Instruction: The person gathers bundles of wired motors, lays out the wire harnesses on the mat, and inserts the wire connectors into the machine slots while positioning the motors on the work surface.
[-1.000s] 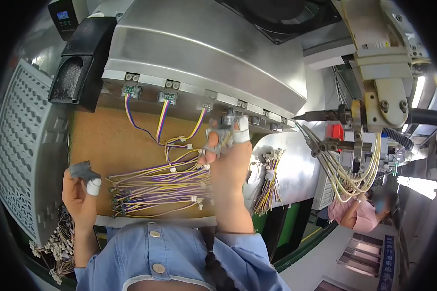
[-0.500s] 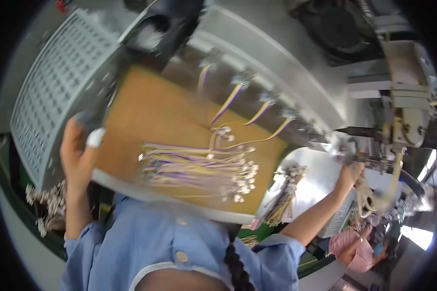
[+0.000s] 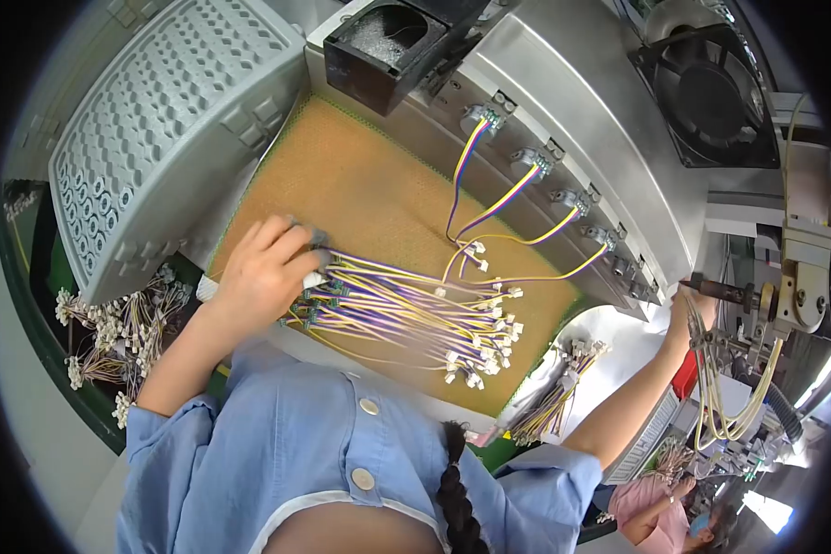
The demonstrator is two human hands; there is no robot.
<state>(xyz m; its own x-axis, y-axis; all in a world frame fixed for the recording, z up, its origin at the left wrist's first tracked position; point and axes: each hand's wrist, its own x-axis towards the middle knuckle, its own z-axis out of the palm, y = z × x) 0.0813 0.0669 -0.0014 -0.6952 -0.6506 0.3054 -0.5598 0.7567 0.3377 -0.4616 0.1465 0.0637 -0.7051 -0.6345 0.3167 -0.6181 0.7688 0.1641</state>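
My left hand [image 3: 260, 275] is at the near left of the brown mat, with a dark cover on one fingertip and a white one on the thumb. Its fingers close around the left end of a wire cable at the edge of a pile of yellow, purple and white wire cables [image 3: 406, 309]. Small green boards tip the cables' left ends; white connectors [image 3: 503, 332] tip the right. My right hand [image 3: 694, 312] reaches to the machine at the right, beside a dark cylindrical rod [image 3: 718, 290]. Its fingers are mostly hidden there.
Several cables hang from small round parts [image 3: 531, 164] clamped along a metal fixture [image 3: 563, 111]. A grey perforated tray [image 3: 185, 102] stands at the left, a black box [image 3: 388, 46] behind the brown mat [image 3: 342, 166]. Another cable bundle [image 3: 563, 392] lies right; a person in pink [image 3: 651, 512] sits beyond.
My left hand has moved right from beside the tray to the cables' left ends, and its fingers have closed. My right hand stays by the machine. The camera view has shifted.
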